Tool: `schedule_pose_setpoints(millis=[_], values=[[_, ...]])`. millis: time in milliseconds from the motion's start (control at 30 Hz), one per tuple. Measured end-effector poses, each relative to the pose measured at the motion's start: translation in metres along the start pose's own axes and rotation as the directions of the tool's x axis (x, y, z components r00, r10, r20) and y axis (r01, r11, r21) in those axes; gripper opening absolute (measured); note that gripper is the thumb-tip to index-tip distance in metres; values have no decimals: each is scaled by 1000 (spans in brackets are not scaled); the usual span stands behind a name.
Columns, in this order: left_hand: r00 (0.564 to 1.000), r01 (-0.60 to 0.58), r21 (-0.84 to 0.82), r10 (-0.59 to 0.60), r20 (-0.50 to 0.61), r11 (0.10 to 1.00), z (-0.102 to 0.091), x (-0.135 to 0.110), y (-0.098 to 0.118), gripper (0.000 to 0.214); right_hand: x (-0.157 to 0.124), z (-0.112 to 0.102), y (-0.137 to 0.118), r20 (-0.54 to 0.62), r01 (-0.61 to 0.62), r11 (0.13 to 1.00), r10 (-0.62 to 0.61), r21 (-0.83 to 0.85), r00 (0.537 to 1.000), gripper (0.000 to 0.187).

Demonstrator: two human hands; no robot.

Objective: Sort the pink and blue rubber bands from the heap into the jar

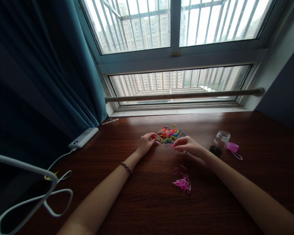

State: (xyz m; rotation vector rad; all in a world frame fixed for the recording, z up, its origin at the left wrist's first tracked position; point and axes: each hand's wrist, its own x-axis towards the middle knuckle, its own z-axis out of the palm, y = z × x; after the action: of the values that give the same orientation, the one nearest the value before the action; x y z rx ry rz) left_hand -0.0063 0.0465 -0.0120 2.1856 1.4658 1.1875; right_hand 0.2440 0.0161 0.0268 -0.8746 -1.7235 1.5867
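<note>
A pile of small rubber bands (170,134) in many colours lies on the brown table. My left hand (146,143), with a beaded bracelet (126,167) on its wrist, rests at the pile's left edge. Its fingers are curled together, and what they hold, if anything, cannot be made out. At the pile's near right side, my right hand (189,146) is closed in a pinch on a pink rubber band (172,146). Closer to me lies a separate heap of pink rubber bands (183,184), with two loose ones just beyond it.
Right of my right hand stand a clear glass jar (222,138), a black bunch of bands (215,150) and a pink lid with a loop (232,147). A white power bank (83,137) with a cable lies at left by the blue curtain (71,65). The window (175,60) is behind.
</note>
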Motion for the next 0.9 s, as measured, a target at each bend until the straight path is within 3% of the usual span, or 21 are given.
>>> schedule_pose_setpoints(millis=[567,633,700,767,833,867,900], values=[[997,29,17,-27,-74,999,-2,1,-4,16,1,-5,3,-42,10,1000,-9,17,999,26],[996,14,20,-13,-84,1000,-2,1,-3,16,-1,-7,0,-17,-1,1000,2,9,1000,25],[996,-10,23,12,-88,1000,-3,1,-2,13,-4,-11,-5,98,-51,999,52,-21,994,25],[995,-35,25,37,-88,999,-3,1,0,14,-9,-14,-9,323,-152,985,172,-86,931,26],[995,-54,32,56,-84,998,-3,1,2,16,-12,-16,-10,517,-246,953,302,-175,801,31],[994,-62,38,65,-83,997,-4,1,3,17,-13,-17,-9,553,-266,941,337,-207,762,34],[993,-72,46,76,-86,996,-4,1,4,18,-12,-17,-8,541,-263,939,343,-222,768,37]])
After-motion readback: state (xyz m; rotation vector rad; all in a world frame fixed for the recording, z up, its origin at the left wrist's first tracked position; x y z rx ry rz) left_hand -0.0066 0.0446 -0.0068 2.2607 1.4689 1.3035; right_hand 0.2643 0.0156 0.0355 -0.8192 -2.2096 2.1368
